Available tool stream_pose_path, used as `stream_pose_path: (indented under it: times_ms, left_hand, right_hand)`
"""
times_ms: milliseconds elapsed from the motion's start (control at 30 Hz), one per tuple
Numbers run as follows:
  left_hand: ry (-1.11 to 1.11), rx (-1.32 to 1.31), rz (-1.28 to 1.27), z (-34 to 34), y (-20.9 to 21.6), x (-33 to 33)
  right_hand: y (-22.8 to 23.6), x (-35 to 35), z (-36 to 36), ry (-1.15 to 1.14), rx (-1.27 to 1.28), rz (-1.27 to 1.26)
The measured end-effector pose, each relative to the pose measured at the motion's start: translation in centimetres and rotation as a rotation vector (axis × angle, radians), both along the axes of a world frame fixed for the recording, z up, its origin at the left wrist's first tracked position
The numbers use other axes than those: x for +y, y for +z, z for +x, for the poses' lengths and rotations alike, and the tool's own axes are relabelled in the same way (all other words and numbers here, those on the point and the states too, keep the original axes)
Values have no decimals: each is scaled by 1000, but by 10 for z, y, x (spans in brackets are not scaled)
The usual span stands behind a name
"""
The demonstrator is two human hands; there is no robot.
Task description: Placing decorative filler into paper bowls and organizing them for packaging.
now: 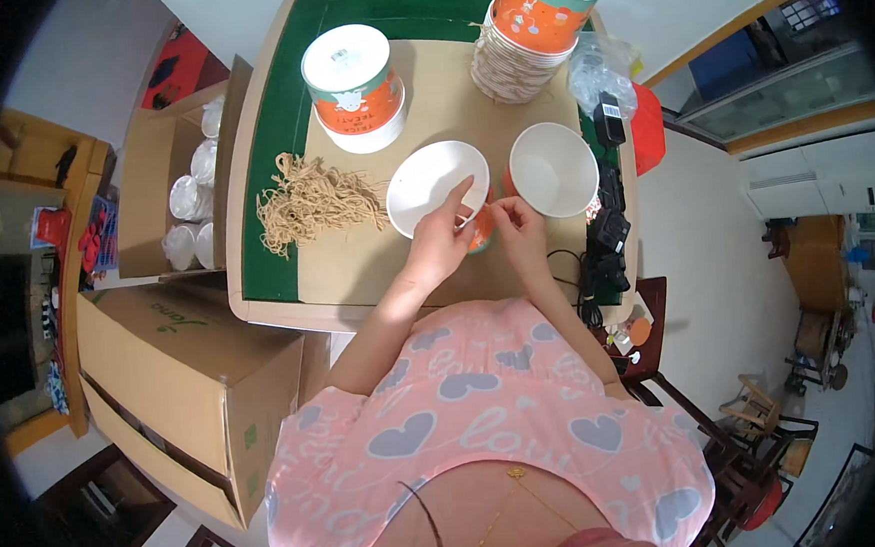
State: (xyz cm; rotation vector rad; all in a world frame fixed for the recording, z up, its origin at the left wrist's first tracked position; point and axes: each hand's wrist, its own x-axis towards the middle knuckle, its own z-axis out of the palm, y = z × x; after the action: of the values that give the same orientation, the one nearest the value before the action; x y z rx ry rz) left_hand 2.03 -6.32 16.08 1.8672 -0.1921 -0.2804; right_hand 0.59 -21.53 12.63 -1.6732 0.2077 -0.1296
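A white-lined paper bucket (430, 182) with an orange outside tilts toward me near the middle of the table. My left hand (443, 239) grips its near rim, with a finger reaching inside. Close against the bucket's right side, my right hand (519, 232) has its fingertips pinched together; whatever lies between them is too small to make out. Another paper bucket (554, 172), its white inside showing, stands just beyond the right hand. To the left lies a loose heap of tan paper cords (315, 207).
An upside-down orange and green bucket (354, 90) stands at the back left. Farther right is a taller bucket stack (523, 60) with cords around it. A clear plastic bag (600, 71) and black adapters (610, 231) line the right edge. Cardboard boxes (186, 339) stand left.
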Motion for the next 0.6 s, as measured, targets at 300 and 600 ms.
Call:
stream_pose_path:
  times_ms: [300, 600]
  left_hand:
    - [-13, -307, 94, 1, 5, -3]
    - [-24, -456, 231, 4, 6, 1]
  right_hand:
    - [1, -5, -3, 105, 29, 31]
    - [17, -4, -4, 186, 33, -97]
